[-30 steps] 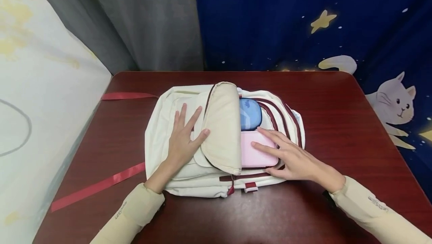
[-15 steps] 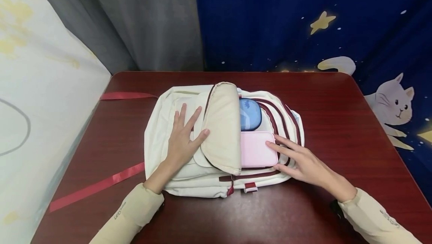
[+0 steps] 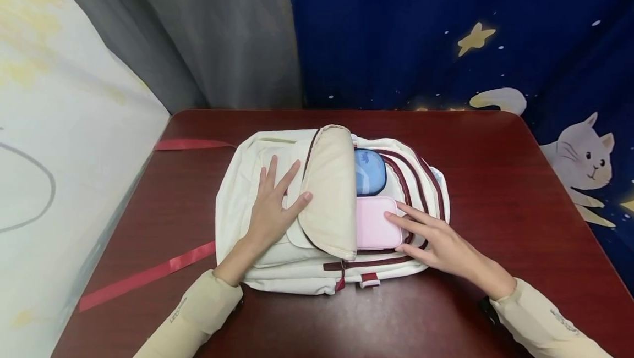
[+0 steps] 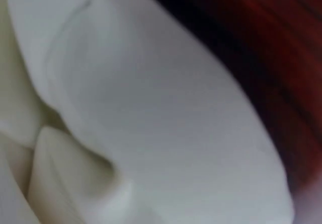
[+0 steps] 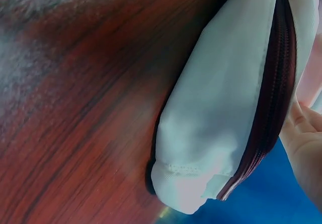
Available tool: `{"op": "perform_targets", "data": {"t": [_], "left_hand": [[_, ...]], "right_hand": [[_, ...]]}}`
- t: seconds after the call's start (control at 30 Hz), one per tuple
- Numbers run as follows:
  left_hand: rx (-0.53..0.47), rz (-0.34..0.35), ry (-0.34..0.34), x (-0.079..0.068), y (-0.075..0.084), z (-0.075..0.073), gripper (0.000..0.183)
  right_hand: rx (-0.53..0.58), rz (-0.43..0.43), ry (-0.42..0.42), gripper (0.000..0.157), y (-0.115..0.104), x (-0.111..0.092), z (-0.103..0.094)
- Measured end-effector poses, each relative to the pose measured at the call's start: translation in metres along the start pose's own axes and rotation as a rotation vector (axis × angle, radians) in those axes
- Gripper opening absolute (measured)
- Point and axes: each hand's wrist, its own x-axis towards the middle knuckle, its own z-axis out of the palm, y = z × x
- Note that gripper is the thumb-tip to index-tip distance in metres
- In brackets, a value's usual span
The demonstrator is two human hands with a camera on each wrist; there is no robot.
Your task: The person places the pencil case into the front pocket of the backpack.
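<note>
A cream backpack (image 3: 235,198) with dark red zips lies on the table, its beige flap (image 3: 328,193) covering part of two cases. Beneath that flap, a pink case (image 3: 372,225) sticks out to the right, nearer the person than a blue case (image 3: 371,172). My left hand (image 3: 271,212) rests spread on the backpack, thumb on the flap's edge. My right hand (image 3: 443,242) touches the pink case's right end with extended fingers, the thumb by its near corner. In the right wrist view, the backpack's zip (image 5: 274,83) hides part of that hand.
Two red straps (image 3: 148,278) run left from the backpack across the dark red wooden table (image 3: 495,176). A grey curtain (image 3: 238,33) and a dark blue curtain with stars and a cat (image 3: 584,154) hang behind. White cloth (image 3: 64,143) borders the left side.
The right hand has drawn back from the top of the pink case to its right end. Lately the pink case has slid slightly left under the flap. The left hand stays put.
</note>
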Motion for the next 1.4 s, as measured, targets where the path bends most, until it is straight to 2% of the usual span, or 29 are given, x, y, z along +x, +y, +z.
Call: {"op": "perform_targets", "data": {"t": [0.13,0.27,0.53,0.8,1.1,1.4], "left_hand": [[-0.006,-0.011,0.0,-0.003,0.001,0.002,0.063],[-0.014,-0.001,0.014,-0.002,0.002,0.002,0.063],[-0.027,-0.019,-0.003,0.0,0.002,0.001,0.064],[-0.041,-0.028,-0.031,0.001,0.003,-0.001,0.065],[-0.034,-0.037,-0.076,0.003,0.006,-0.001,0.066],[-0.022,-0.038,-0.083,0.004,0.006,-0.003,0.067]], "right_hand": [[0.012,-0.006,-0.005,0.058,-0.003,0.0,0.002],[0.017,-0.029,0.034,0.055,-0.004,0.003,0.006],[0.089,0.054,0.033,0.056,-0.007,0.003,0.011],[0.054,0.024,0.034,0.057,-0.008,0.011,0.013],[0.059,0.053,0.031,0.056,-0.01,0.01,0.015],[0.064,0.051,0.022,0.057,-0.011,0.013,0.017]]}}
